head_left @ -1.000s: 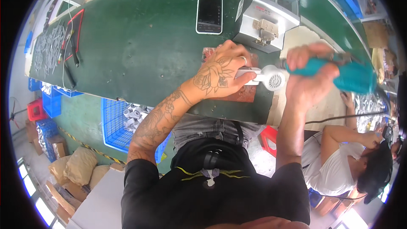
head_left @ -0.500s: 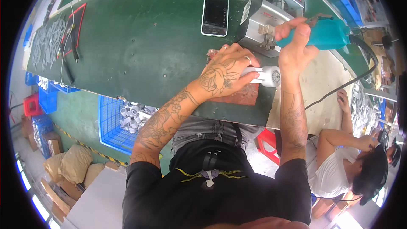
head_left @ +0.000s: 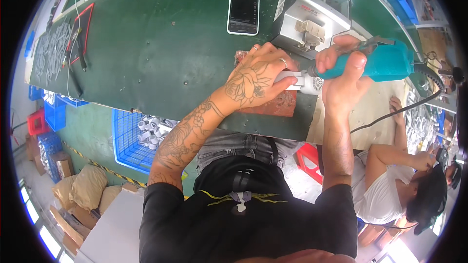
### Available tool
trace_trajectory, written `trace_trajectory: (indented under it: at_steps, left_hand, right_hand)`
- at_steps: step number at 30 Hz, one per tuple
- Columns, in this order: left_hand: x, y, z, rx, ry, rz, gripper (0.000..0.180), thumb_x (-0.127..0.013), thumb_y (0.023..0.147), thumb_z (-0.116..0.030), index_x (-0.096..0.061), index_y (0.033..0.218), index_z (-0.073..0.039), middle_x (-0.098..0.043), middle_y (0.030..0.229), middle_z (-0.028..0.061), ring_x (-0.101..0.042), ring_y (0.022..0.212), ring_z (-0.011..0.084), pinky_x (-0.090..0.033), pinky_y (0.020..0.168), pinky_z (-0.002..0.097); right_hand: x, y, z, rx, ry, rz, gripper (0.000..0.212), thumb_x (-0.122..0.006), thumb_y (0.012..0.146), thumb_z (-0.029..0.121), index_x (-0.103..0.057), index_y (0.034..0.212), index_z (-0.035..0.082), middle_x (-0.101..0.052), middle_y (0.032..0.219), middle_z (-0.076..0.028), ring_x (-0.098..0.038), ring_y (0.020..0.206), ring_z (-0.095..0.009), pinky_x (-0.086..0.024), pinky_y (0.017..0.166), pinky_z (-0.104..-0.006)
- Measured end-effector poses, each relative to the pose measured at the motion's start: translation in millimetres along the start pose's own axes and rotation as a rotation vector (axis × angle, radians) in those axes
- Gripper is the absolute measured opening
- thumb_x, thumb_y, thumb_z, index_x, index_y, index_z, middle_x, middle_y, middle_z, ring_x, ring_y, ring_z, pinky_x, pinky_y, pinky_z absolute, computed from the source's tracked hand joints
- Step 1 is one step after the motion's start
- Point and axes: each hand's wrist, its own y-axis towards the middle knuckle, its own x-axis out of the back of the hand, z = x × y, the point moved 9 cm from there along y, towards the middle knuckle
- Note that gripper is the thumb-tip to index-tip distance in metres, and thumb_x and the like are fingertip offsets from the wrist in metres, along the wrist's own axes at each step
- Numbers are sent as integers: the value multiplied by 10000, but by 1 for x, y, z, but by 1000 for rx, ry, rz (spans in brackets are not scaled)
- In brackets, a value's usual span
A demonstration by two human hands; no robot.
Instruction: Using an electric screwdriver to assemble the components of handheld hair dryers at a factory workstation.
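Above a green workbench (head_left: 180, 63), a teal electric driver (head_left: 387, 63) is wrapped by the right hand (head_left: 345, 74); the left hand (head_left: 261, 75), over a red slab (head_left: 278, 105), pinches a white plastic part (head_left: 307, 85), whose slipping could make the driver's nose (head_left: 312, 71) skid.

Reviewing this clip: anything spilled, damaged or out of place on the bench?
Nothing looks spilled or broken. The red board, partly covered by the white part, looks blotchy and rough, perhaps just worn. Thin grey pieces lie in an untidy spread at the bench's left end, possibly normal here.
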Motion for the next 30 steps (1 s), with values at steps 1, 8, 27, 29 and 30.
trace_trajectory:
  at_steps: [1, 8, 27, 29, 30]
  left_hand:
    - [0, 0, 1, 8, 0, 7, 181, -742, 890, -236, -714, 1019, -112, -699, 1076, 15, -591, 1055, 260, -442, 963, 413]
    - [0, 0, 0, 8, -3, 7, 186, -737, 895, -243, -718, 1027, -114, -695, 1065, 16, -591, 1061, 260, -438, 968, 405]
    - [-7, -5, 0, -12, 88, 5, 227, -648, 954, -297, -705, 1010, -85, -642, 1089, 74, -585, 1043, 305, -446, 985, 479]
    - [-7, -5, 2, -9, 40, -28, 227, -649, 951, -299, -707, 998, -84, -642, 1083, 77, -589, 1035, 310, -453, 976, 485]
    - [-6, -5, 0, -22, 31, -50, 226, -647, 950, -297, -704, 987, -81, -644, 1070, 77, -592, 1033, 308, -457, 967, 480]
  right_hand:
    - [0, -1, -1, -7, 4, -5, 494, -654, 1001, 425, -576, 1070, -59, -551, 690, -65, -566, 603, -173, -477, 554, -318]
    - [-3, -4, -8, -24, 6, 36, 458, -668, 1000, 386, -556, 1052, -55, -563, 713, -78, -562, 606, -178, -488, 566, -324]
    - [-9, -6, -19, -29, -39, 68, 535, -621, 995, 530, -520, 974, 5, -498, 695, -62, -488, 587, -185, -426, 575, -351]
    - [-1, -3, -18, -90, -122, 7, 557, -615, 1002, 519, -547, 1047, -32, -517, 707, -72, -515, 607, -201, -435, 588, -354]
    - [-1, 2, -14, -82, -124, 9, 557, -615, 1002, 519, -547, 1047, -32, -517, 707, -72, -515, 607, -201, -435, 588, -354]
